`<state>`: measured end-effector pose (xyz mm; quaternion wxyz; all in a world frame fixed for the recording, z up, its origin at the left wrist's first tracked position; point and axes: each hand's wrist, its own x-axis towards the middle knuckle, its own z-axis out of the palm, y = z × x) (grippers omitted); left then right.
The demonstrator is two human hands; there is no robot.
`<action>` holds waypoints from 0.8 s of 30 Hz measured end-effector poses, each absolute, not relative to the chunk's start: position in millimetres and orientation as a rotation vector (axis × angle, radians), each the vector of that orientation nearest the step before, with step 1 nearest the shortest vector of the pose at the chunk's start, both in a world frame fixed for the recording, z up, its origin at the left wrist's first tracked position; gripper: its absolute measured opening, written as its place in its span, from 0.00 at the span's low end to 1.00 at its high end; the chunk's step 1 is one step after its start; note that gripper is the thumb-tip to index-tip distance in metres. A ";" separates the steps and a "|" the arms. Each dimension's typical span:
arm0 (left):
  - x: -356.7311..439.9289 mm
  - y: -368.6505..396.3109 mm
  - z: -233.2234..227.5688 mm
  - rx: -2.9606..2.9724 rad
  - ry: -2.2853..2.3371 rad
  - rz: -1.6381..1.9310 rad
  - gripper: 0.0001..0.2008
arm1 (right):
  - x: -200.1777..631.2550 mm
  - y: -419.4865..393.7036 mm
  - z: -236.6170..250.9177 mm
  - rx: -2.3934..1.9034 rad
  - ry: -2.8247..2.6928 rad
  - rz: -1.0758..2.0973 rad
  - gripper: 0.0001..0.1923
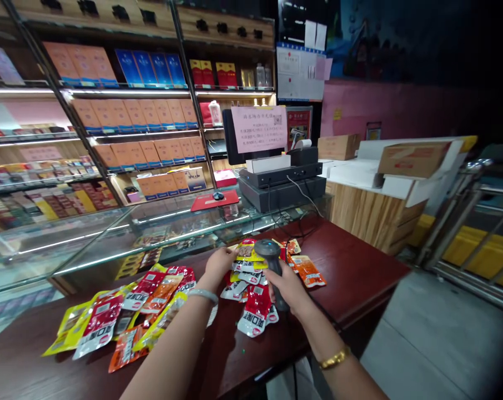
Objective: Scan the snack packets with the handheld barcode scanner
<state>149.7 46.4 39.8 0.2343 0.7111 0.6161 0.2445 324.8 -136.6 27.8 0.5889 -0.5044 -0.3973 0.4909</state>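
My right hand point(288, 288) grips the handle of a dark barcode scanner point(270, 253), its head held over a small heap of snack packets point(251, 278) on the dark red counter point(351, 272). My left hand point(219, 265) rests on the left edge of that heap, fingers touching a yellow and red packet. A larger spread of red, yellow and orange snack packets point(122, 314) lies to the left of my left forearm. An orange packet point(307, 270) lies just right of the scanner.
A cash register with a screen and a pink notice point(276, 161) stands behind the counter. A glass display case point(110, 233) runs along the left. Shelves of cartons point(143, 116) fill the back wall. Cardboard boxes point(410, 158) sit on a white counter at right.
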 end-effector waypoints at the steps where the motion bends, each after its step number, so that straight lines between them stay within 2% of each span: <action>1: 152.4 48.8 38.0 1.923 1.696 0.690 0.13 | 329.3 -139.1 25.4 -1.174 -0.921 1.133 0.22; 5: 152.0 50.1 29.9 1.840 1.663 0.817 0.14 | 337.1 -144.0 21.4 -1.175 -0.933 1.124 0.22; 9: 147.9 39.8 26.3 1.664 1.559 1.093 0.13 | 332.8 -140.8 24.7 -1.162 -0.957 1.152 0.23; 13: 142.1 17.7 33.4 1.135 1.226 1.253 0.13 | 320.1 -136.5 30.6 -1.159 -0.976 1.158 0.24; 18: 123.6 -15.1 46.5 0.713 0.995 1.318 0.07 | 292.3 -137.7 32.3 -1.126 -0.988 1.188 0.24; 24: 83.2 -27.6 55.0 0.510 0.916 1.551 0.10 | 252.0 -118.3 50.2 -1.037 -1.169 1.245 0.22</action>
